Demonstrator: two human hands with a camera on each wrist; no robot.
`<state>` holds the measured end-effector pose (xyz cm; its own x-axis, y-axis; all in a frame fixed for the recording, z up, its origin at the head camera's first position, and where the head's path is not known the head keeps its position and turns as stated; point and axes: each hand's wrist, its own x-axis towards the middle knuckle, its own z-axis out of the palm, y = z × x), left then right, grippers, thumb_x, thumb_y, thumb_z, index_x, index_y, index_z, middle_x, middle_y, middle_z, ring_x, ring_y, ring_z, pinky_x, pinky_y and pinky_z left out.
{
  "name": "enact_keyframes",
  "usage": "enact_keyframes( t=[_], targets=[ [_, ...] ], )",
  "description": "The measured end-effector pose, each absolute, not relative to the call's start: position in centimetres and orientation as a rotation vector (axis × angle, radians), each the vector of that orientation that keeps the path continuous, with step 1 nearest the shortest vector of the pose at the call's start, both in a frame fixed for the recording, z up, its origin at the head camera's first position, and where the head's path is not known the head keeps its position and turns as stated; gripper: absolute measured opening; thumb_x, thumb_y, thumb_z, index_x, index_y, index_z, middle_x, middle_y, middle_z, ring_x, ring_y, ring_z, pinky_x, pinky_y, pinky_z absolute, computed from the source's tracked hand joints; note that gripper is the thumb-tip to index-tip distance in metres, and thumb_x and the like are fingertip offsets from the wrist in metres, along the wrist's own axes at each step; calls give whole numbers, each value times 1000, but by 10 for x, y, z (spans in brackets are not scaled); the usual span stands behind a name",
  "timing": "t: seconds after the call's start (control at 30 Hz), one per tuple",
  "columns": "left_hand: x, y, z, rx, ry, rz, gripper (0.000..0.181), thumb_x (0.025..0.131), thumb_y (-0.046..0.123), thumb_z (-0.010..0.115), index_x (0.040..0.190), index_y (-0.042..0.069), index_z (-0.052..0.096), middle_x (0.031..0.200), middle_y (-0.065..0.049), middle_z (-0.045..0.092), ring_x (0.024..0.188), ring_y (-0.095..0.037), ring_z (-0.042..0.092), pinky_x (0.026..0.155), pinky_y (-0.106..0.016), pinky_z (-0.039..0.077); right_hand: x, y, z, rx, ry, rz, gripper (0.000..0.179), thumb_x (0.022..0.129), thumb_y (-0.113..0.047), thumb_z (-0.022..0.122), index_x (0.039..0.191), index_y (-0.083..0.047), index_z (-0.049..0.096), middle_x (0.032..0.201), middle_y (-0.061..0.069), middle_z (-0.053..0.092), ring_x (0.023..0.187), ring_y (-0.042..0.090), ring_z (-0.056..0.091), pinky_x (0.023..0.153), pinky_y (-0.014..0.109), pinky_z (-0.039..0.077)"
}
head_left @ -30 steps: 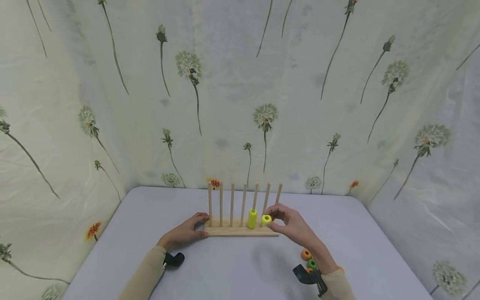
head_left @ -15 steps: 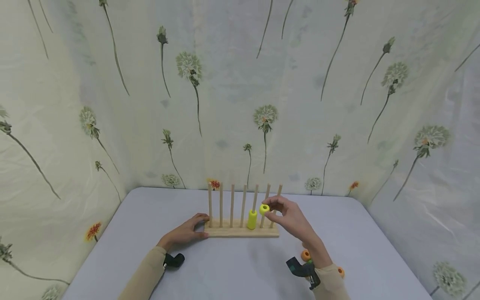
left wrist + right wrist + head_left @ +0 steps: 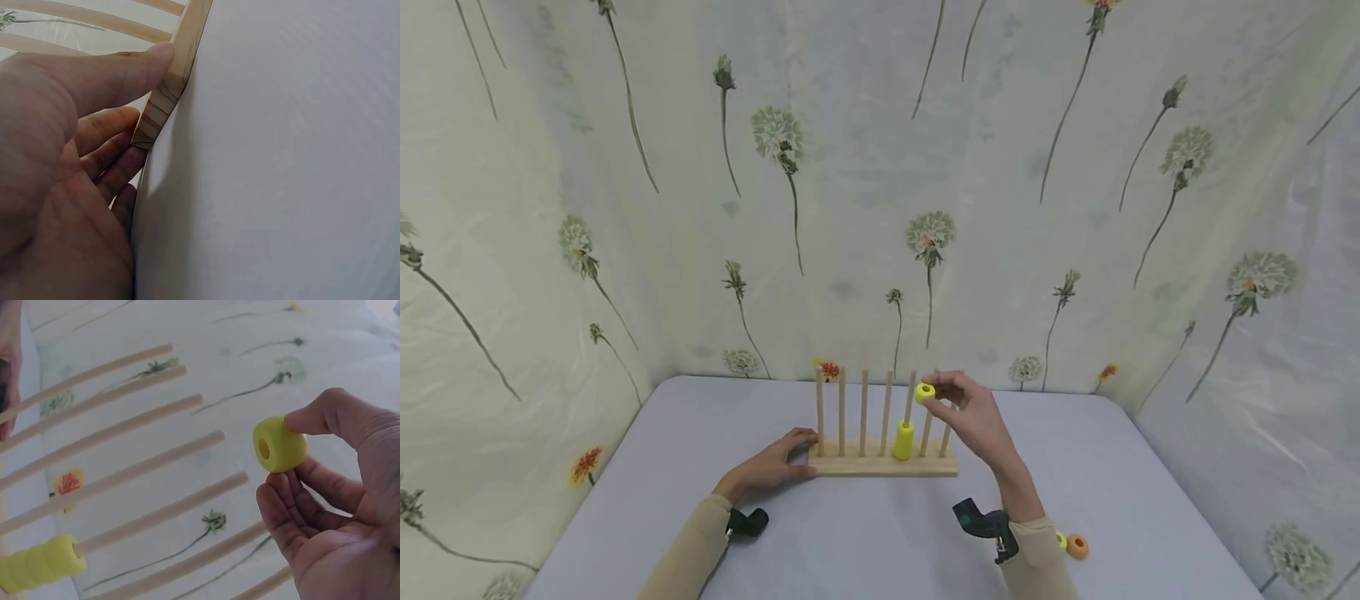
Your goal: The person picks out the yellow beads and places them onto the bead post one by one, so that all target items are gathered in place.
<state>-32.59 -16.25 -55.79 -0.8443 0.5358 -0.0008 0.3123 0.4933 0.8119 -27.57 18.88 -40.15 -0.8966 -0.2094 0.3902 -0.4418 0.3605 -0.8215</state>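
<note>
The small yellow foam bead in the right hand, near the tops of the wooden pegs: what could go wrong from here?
The right hand only pinches the small yellow foam bead at its fingertips, so it might slip and roll away. Its hole is narrow and could miss the thin wooden peg. A push there may tip the wooden peg rack; the left hand grips only its end.

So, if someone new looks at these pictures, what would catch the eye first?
Probably the bright yellow ring that the right hand pinches near the top of the fifth peg from the left. Below it, a yellow stack sits low on that peg of the wooden rack in the middle of the table. The left hand holds the rack's left end.
</note>
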Motion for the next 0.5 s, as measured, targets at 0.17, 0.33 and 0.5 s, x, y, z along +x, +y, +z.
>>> enact_keyframes(
  t=[0.17,0.33,0.5],
  targets=[
    [-326,-162,-559,713,2493,1258,66,88,36,70,144,11,44,154,-13,30,144,-39,23,114,-60,22,-275,182,-399,526,-2352,1560,33,87,-25,72,116,-13,62,116,3,63,102,14,61,93,30,51],
    [-327,-162,-560,715,2500,1258,65,88,35,70,143,11,44,154,-12,31,144,-38,24,114,-60,22,-277,177,-396,478,-2301,1548,33,87,-23,73,117,-13,62,117,2,64,99,12,61,93,24,50],
    [-326,-163,-559,727,2506,1254,65,88,35,70,143,10,45,153,-12,32,144,-38,25,114,-59,23,-279,173,-395,420,-2292,1522,33,88,-21,72,118,-11,62,117,4,63,100,16,60,94,30,50]
  ],
)
